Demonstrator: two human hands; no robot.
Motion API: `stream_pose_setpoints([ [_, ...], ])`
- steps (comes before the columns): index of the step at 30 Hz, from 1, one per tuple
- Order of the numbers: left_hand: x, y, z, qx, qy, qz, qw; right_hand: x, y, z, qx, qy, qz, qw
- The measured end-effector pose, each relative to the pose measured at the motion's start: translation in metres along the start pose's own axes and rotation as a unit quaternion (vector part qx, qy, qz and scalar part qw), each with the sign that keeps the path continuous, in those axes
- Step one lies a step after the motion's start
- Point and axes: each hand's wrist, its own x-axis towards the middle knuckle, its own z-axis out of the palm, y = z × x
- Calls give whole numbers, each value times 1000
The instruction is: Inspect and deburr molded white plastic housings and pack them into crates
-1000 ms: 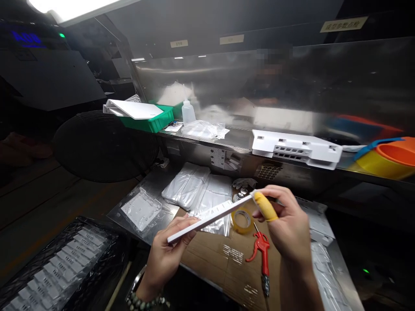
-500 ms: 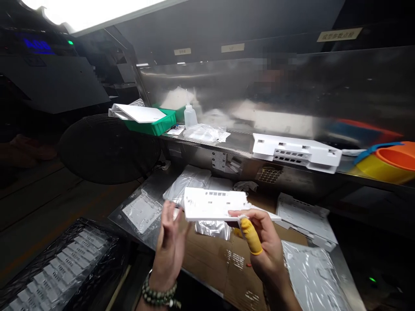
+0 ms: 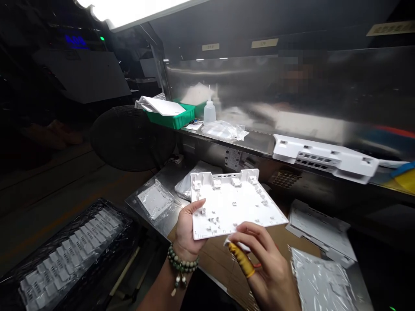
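Note:
A white moulded plastic panel [image 3: 236, 203] is tilted up in front of me, its inner face with small clips and posts towards me. My left hand [image 3: 189, 226] grips it by the left edge, thumb on the inner face and the other fingers hidden behind. Below the front edge, my right hand [image 3: 259, 255] is closed, its fingertips at that edge. Between its thumb and fingers shows a small white piece [image 3: 227, 241] that looks like cloth. A yellow finger cot [image 3: 241, 261] covers the right thumb.
Cardboard [image 3: 236, 276] covers part of the metal bench, with bagged panels [image 3: 155, 198] at left and another bagged panel [image 3: 324, 280] at right. A shelf holds a green bin [image 3: 175, 121], a squeeze bottle [image 3: 209, 113] and a white panel [image 3: 324, 157]. A black crate [image 3: 97, 255] of panels stands lower left.
The panel has turned from nearly edge-on to show its inner face. My left hand, free and raised before, now grips its left edge. My right hand has shifted to the front edge.

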Motion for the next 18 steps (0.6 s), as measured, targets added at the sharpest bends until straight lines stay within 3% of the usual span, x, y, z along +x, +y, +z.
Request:
stream_pose_setpoints([
  [7, -9, -9, 5, 38, -59, 185, 980, 10, -21, 3, -4, 1, -27, 1000],
  [13, -15, -16, 3, 68, -44, 191, 978, 10, -25, 49, 25, 1, -88, 996],
  [18, -15, -7, -1, 38, -29, 195, 980, 4, -19, 47, -40, 7, -122, 992],
])
